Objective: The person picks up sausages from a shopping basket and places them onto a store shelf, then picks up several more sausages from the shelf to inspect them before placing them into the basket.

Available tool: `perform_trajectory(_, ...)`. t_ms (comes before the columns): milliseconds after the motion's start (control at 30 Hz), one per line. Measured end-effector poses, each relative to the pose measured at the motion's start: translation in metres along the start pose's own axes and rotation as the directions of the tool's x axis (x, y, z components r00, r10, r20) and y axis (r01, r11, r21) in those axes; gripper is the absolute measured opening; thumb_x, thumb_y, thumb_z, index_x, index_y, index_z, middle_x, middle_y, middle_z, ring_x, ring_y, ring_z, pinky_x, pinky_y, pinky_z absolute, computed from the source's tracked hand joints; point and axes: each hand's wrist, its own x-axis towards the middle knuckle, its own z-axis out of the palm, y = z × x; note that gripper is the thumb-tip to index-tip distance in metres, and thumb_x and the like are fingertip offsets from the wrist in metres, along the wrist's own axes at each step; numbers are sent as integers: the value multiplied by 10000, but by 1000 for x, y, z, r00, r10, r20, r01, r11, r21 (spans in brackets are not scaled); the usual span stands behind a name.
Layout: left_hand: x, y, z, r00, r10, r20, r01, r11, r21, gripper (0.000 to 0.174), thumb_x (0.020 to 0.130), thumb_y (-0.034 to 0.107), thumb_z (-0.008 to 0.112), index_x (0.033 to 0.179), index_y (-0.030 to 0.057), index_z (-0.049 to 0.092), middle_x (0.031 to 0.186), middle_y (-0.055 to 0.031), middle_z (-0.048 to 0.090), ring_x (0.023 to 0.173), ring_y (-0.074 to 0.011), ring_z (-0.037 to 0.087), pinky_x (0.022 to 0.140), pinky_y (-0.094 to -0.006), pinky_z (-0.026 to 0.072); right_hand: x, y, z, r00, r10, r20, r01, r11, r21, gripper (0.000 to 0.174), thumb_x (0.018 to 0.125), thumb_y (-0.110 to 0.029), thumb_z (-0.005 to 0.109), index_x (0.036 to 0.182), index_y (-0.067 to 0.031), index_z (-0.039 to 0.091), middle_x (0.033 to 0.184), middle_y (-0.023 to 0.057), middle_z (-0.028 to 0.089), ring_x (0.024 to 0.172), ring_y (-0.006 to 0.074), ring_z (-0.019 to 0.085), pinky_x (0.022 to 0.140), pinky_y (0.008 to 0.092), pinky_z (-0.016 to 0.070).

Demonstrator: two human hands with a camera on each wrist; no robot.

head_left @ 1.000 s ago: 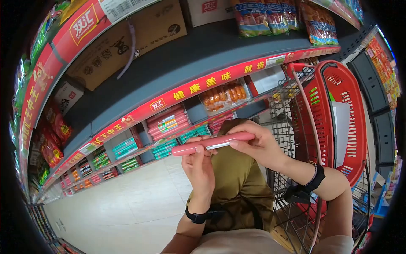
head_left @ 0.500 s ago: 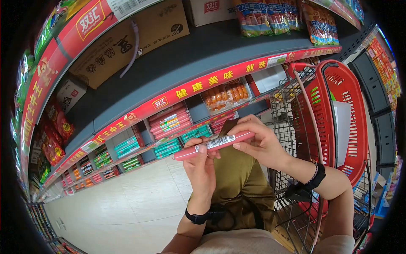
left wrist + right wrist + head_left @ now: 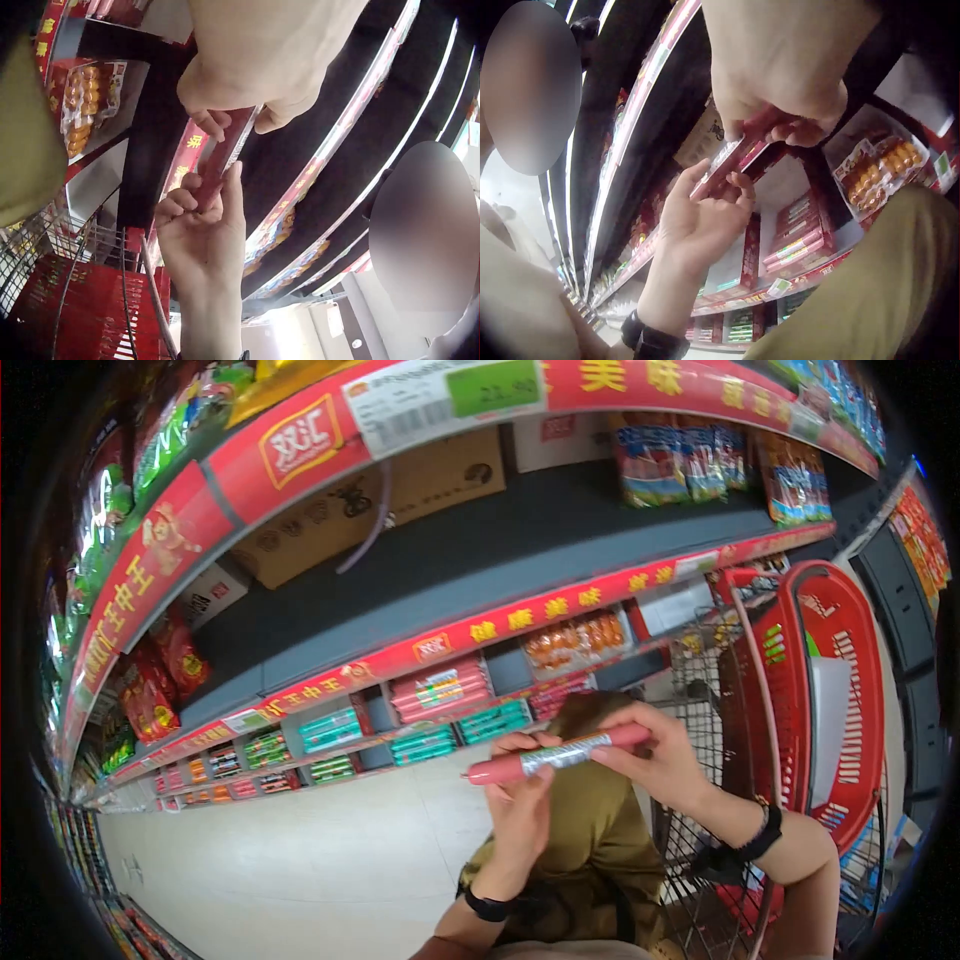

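Note:
A pink stick-shaped package [image 3: 560, 754] with a white barcode label lies across both hands in the head view. The left hand [image 3: 518, 810] pinches its left part between thumb and fingers. Near the other end, the right hand [image 3: 665, 758] grips it with thumb below and fingers above. The left wrist view shows the same pink package [image 3: 222, 161] between the left hand [image 3: 270, 52] at the top and the right hand [image 3: 201, 240] below. In the right wrist view the right hand [image 3: 780, 67] covers the package's upper end.
A shopping cart [image 3: 700, 705] holding a red basket [image 3: 868, 730] stands at the right. Shelves with a red edge strip [image 3: 515, 622] run in front, with pink packages [image 3: 438, 690], teal packages [image 3: 330, 728] and a tray of sausages [image 3: 575, 644]. Pale floor [image 3: 330, 860] lies lower left.
The head view has shifted, so shelf, cart and hands appear lower and further right. The package has turned about its length, and its label faces up more fully than a second ago. Both hands keep hold.

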Motion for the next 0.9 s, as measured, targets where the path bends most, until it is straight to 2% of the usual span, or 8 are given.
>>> perform_trajectory(33,0,-2,1,1000,-18,-16,18,1000,-25,317,788,-18,594,1059,64,450,1051,-98,503,1012,-187,480,881,-348,393,0,1,-2,1000,-1,-6,0,995,-102,223,737,-85,727,902,-15,593,802,43,573,722,94,557,604,228,451)
perform_trajectory(67,-1,-4,1,999,-45,-30,44,998,-50,311,803,-69,563,1061,47,436,1076,-121,502,1007,-187,490,839,-316,434,1,0,-1,1000,-5,-3,5,996,-88,223,737,-85,727,902,-15,593,802,43,573,722,94,557,604,228,451)
perform_trajectory(100,0,-6,0,999,-45,-28,44,998,-37,311,803,-69,563,1061,47,436,1076,-121,502,1007,-187,490,839,-316,434,2,-3,-2,1000,-7,-17,5,991,-136,215,729,-88,733,875,-13,594,785,50,570,698,104,555,594,233,447)
perform_trajectory(167,2,-11,-3,992,-125,-35,123,990,-69,306,810,-73,574,1059,42,438,1076,-125,500,949,-170,523,725,-276,475,3,-2,-3,999,12,-35,-19,981,-193,221,707,-88,744,844,-10,590,759,67,559,654,136,553,580,245,444)
perform_trajectory(300,10,-13,-1,964,-237,-121,228,970,-88,284,808,-84,568,1036,31,444,1066,-131,507,816,-155,562,668,-282,492,8,2,-5,999,-20,-38,9,967,-256,222,717,-99,736,858,-13,588,737,67,549,619,143,541,514,255,427)
perform_trajectory(633,29,-23,-4,931,-340,-134,315,933,-175,215,835,-27,565,1005,36,450,1006,-125,528,692,-133,535,667,-279,480,15,-5,-15,985,169,-23,-168,940,-297,225,766,-111,695,919,9,583,741,65,512,574,125,503,449,234,386)
perform_trajectory(833,29,-21,-1,922,-362,-134,330,919,-216,207,855,22,556,1024,33,435,1041,-136,520,731,-143,542,701,-298,481,15,-6,-14,982,185,-44,-190,941,-281,276,740,-131,725,923,9,574,762,74,521,583,131,521,469,231,418)
perform_trajectory(900,26,-19,3,930,-338,-148,311,933,-179,218,856,32,557,1032,30,429,1062,-145,515,817,-164,556,713,-297,482,15,-8,-16,982,182,-43,-186,932,-312,316,702,-145,763,891,11,564,768,75,529,601,131,540,492,233,442)
